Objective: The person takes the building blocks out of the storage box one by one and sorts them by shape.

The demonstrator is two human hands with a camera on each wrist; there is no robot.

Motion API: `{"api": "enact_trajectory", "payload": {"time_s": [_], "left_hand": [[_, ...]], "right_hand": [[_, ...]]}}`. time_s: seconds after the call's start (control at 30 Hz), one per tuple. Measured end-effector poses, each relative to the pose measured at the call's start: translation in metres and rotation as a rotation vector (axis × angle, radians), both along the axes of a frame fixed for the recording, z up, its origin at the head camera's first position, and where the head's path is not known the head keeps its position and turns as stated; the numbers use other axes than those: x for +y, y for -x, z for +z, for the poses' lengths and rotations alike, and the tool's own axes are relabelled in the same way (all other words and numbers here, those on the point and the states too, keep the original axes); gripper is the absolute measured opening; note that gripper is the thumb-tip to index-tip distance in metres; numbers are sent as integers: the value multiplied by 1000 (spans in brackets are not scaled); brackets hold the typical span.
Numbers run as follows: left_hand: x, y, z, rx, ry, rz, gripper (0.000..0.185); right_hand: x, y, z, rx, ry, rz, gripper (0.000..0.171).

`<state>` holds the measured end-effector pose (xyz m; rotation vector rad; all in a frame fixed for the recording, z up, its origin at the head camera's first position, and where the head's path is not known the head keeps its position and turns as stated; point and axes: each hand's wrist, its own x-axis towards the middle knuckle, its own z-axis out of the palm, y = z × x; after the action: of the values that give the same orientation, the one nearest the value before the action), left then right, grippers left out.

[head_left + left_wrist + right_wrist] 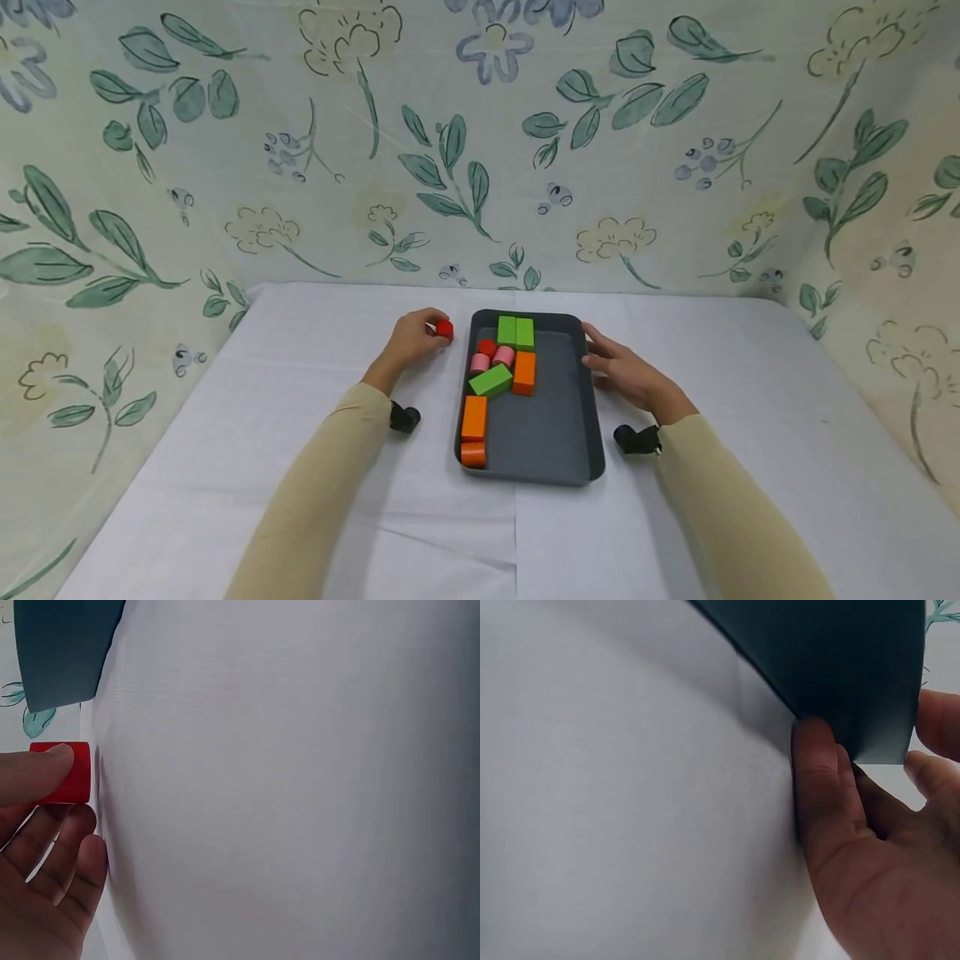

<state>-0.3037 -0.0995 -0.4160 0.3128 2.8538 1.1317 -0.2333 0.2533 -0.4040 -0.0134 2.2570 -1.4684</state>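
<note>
the white-clothed counter point(315, 467) carries a dark grey tray point(558, 433) holding green, orange, pink and red blocks along its left side. the right hand point(626, 372) rests against the tray's right wall near the far corner, its fingers point(817, 795) straight and relaxed, touching the wall without curling round it. just left of the tray's far corner, the left hand point(408, 342) pinches a small red cylinder point(445, 330) between thumb and fingers point(34, 774), the cylinder's end meeting the cloth.

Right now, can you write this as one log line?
left hand: pinches red block | right hand: touches tray | blocks in tray
</note>
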Motion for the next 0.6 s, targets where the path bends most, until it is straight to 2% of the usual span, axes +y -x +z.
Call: {"api": "enact_trajectory", "payload": {"time_s": [0.2, 0.4, 0.6], "left_hand": [[10, 2, 3, -49, 15, -34, 33], [13, 7, 4, -95, 22, -22, 33], [15, 10, 2, -171, 14, -7, 35]], "right_hand": [[4, -1, -3, -15, -4, -9, 75], [6, 2, -2, -10, 8, 21, 74], [6, 2, -1, -3, 18, 29, 74]]}}
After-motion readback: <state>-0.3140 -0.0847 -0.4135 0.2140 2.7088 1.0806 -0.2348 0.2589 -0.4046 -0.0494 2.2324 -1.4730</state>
